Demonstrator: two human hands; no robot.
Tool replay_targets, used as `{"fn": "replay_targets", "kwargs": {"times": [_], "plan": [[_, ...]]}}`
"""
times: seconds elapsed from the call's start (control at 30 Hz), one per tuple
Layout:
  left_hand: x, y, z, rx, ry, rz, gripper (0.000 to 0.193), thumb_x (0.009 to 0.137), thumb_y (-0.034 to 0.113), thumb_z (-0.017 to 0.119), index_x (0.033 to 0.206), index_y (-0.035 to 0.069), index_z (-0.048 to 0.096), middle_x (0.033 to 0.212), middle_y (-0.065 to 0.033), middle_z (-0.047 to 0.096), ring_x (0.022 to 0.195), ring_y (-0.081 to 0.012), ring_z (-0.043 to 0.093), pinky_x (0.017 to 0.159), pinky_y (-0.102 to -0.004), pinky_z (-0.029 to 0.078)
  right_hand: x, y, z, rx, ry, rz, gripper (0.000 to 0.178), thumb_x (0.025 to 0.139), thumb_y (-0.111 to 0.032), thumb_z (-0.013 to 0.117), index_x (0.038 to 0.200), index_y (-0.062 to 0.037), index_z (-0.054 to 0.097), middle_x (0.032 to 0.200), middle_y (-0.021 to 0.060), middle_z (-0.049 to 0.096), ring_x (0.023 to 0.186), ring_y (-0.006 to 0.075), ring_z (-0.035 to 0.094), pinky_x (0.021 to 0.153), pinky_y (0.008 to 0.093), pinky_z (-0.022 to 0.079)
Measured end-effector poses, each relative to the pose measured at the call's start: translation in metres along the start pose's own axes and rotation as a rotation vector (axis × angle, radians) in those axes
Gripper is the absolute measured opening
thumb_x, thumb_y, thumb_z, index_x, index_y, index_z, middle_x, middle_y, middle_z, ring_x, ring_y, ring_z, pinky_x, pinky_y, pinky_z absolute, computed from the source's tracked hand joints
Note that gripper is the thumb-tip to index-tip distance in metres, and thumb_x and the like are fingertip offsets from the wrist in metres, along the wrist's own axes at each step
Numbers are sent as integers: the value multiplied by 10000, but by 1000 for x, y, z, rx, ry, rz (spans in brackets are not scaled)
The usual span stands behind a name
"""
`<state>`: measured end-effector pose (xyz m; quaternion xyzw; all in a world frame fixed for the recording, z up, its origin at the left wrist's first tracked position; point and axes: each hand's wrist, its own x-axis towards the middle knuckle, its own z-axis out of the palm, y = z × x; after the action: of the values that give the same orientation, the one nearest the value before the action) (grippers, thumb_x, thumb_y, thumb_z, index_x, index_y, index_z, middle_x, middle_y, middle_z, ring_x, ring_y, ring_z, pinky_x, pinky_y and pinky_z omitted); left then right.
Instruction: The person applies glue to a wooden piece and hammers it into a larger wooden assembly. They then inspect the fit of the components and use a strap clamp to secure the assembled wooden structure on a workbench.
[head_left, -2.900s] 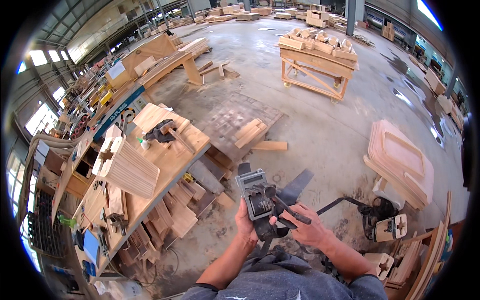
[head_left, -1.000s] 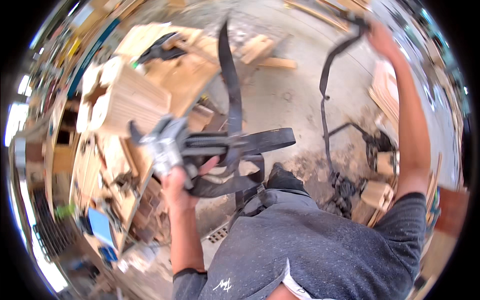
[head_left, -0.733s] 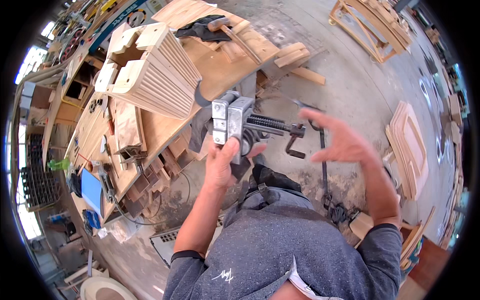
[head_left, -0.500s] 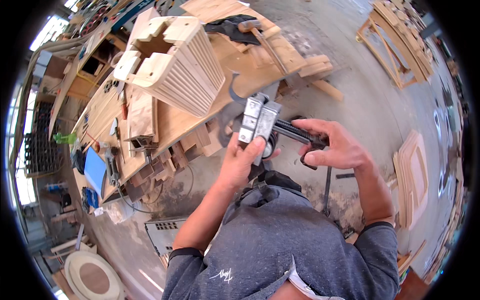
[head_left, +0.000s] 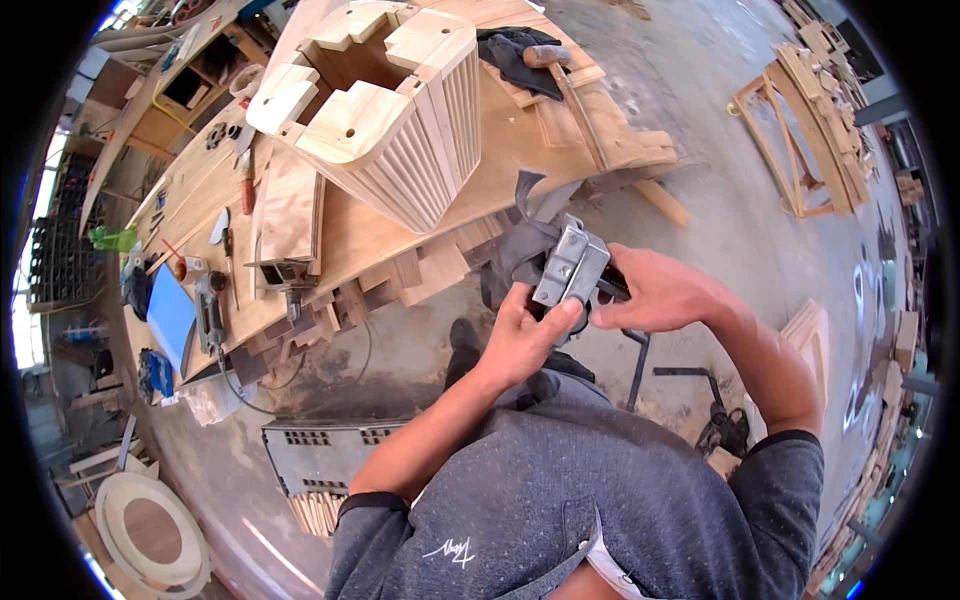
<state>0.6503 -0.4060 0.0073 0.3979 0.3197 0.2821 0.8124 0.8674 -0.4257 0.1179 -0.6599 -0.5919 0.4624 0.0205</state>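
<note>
In front of my body I hold a silver metal clamp (head_left: 573, 262) with a black threaded screw. My left hand (head_left: 530, 338) grips its metal body from the near left side, the thumb lying along the lower edge. My right hand (head_left: 665, 288) closes around the black screw end on the right; the fingertips are partly hidden behind the clamp. Just beyond it, a dark grey cloth-like bundle (head_left: 520, 250) hangs by the bench edge. A fluted, tapered wooden piece (head_left: 425, 165) with notched ends lies on the workbench (head_left: 510, 150) ahead.
A wooden-handled hammer (head_left: 575, 100) rests at the bench's far right by a black cloth (head_left: 515, 60). A drill-like power tool (head_left: 210, 310) and a blue panel (head_left: 172, 315) sit at the left. Black metal bars (head_left: 690, 372) lie on the floor. A wooden frame (head_left: 800, 140) stands far right.
Both hands and the clamp have shifted right and slightly nearer in the view. My right hand has moved in closer to the clamp body, covering most of the black screw.
</note>
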Motion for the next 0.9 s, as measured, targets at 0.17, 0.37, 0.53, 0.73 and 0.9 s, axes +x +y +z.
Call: {"fn": "replay_targets", "kwargs": {"times": [0.17,0.37,0.53,0.73,0.9], "plan": [[-5,4,-31,133,-149,4,511,983,257,723,1323,-4,444,1063,-47,630,917,-107,588,779,-272,508,-7,-37,-3,-85,143,-31,457,857,-265,748,1147,55,598,1036,281,688,1015,457,650,867,485,509],[-27,58,-67,336,-188,103,522,934,201,775,1310,-34,502,1143,-119,658,982,-154,625,833,-338,544,-48,-90,-18,-203,394,90,405,872,-175,721,1221,-7,602,1057,244,692,1043,444,636,888,483,502],[9,118,-58,728,-42,839,641,764,49,822,1324,-16,517,1178,-190,610,1028,-340,638,866,-405,536,-67,-149,-25,-269,410,126,399,852,-131,737,1214,-16,614,1043,231,691,1033,438,636,866,486,503],[6,145,-81,778,-180,773,572,780,-90,638,1331,8,520,1138,-229,620,1064,-388,653,908,-409,527,-78,-154,-20,-336,556,-10,430,819,-92,758,1221,-28,620,1039,230,691,1008,438,642,841,477,505],[-13,202,-141,896,-48,694,527,822,-130,546,1323,33,573,1093,-128,661,945,-228,657,842,-343,529,-83,-144,-40,-191,592,-13,437,798,-18,741,1223,-13,639,1032,212,699,937,369,659,858,399,513]]}}
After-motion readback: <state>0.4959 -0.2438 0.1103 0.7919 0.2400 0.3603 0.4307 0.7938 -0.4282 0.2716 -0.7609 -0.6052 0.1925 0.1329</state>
